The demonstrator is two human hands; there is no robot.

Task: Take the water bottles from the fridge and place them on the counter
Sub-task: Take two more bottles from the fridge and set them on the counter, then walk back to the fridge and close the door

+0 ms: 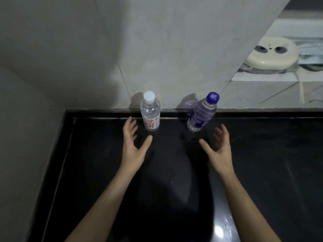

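Both hands were empty, fingers spread: left hand [133, 145] just below white-capped bottle [150, 112], right hand [219, 147] just below blue-capped bottle [202, 113], on black counter [271, 154].

white-cap bottle [150, 112], blue-cap bottle [202, 113] on counter [262, 154] | left hand [133, 145], right hand [219, 145] spread, empty

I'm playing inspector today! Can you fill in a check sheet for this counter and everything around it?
Surface: black counter, glossy, against a grey wall.
Job's things: white-cap bottle and blue-cap bottle stand on the counter by the wall.
Clutter: nothing seen on the counter.
Hands: left hand and right hand open, empty, just short of the bottles.
Cables: a cord hangs at upper right.
Surroundings: cream round appliance on a ledge.
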